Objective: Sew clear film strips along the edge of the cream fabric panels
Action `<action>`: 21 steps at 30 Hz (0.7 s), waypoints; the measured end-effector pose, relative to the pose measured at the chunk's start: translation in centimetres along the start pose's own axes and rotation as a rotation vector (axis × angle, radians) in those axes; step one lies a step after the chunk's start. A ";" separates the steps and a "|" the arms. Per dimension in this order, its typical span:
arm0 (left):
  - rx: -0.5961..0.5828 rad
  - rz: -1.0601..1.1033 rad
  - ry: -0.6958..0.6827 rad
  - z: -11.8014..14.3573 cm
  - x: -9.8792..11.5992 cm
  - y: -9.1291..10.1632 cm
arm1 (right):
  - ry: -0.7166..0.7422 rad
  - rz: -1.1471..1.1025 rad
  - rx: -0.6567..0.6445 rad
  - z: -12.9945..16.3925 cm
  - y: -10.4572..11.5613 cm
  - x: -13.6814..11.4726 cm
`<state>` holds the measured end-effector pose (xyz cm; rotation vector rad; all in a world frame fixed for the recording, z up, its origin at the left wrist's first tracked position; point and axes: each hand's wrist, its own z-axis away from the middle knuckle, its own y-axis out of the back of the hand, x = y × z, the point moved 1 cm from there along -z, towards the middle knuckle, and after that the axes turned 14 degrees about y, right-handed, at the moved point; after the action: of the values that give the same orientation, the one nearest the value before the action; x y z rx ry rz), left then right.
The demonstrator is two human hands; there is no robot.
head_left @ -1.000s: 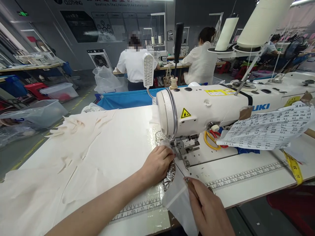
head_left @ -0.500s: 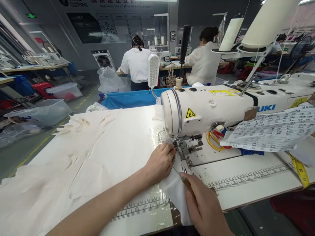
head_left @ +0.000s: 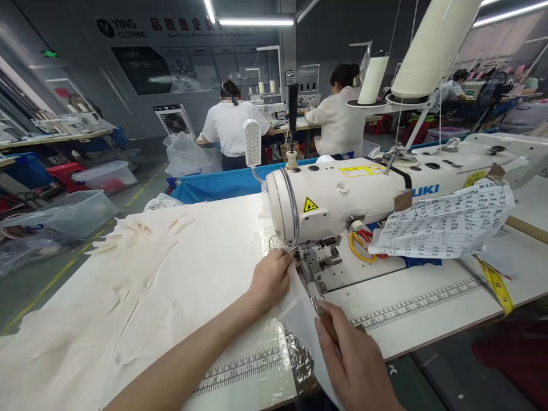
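One white sewing machine (head_left: 342, 200) sits on the table (head_left: 428, 308), cream cloth (head_left: 128, 285) spread left of it. Left hand (head_left: 269, 279), fingers curled, presses a white fabric piece (head_left: 299, 308) just beside the presser foot. Right hand (head_left: 355, 365) grips a thin pointed tool (head_left: 319, 308), tip on the fabric.
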<state>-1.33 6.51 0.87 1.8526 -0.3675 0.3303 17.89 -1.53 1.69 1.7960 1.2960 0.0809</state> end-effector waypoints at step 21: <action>-0.138 0.461 0.123 -0.8 -1.4 0.5 | -0.023 0.266 -0.067 -1.9 -2.0 2.9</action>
<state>-2.83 7.25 1.00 1.5907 -0.7155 0.7110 16.76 2.07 0.22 1.8960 1.0206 0.2471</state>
